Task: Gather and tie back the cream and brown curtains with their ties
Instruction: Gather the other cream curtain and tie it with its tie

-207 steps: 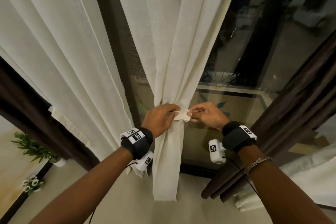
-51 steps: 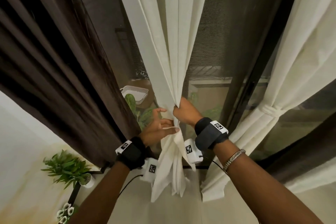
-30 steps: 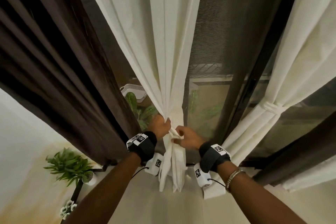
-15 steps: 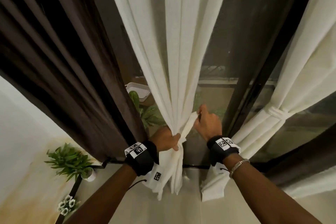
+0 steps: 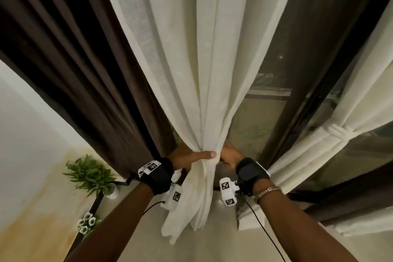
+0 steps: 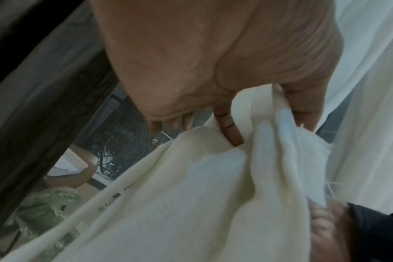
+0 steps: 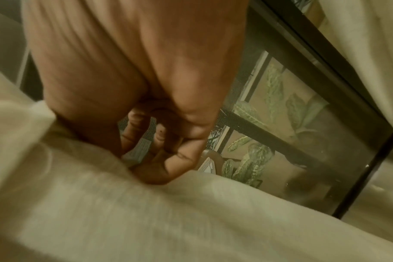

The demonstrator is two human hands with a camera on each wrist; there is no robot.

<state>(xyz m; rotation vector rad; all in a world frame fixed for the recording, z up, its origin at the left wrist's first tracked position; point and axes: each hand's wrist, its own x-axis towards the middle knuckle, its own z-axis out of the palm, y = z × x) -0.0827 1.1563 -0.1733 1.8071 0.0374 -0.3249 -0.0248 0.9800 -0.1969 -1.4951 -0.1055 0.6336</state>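
Observation:
The middle cream curtain (image 5: 204,59) hangs gathered into a narrow bundle. My left hand (image 5: 197,154) grips that bundle from the left, thumb laid across its front. In the left wrist view its index finger (image 6: 229,127) and thumb pinch a folded cream strip with a frayed end (image 6: 303,141). My right hand (image 5: 230,154) is at the bundle's right and back, mostly hidden by it. Its curled fingers (image 7: 155,170) pinch cream cloth, seemingly the tie. A brown curtain (image 5: 80,66) hangs loose at the left. The right cream curtain (image 5: 308,155) is bound by its tie (image 5: 338,132).
A dark window frame (image 5: 282,134) and screened glass stand right behind the bundle. A potted green plant (image 5: 91,176) and small white flowers (image 5: 85,223) sit on a dark stand at the lower left. Another brown curtain (image 5: 350,187) is at the lower right.
My right hand has dropped from pulling the cream strip up and to the right, and has gone behind the bundle at the left hand's height. The left thumb now crosses the bundle's front.

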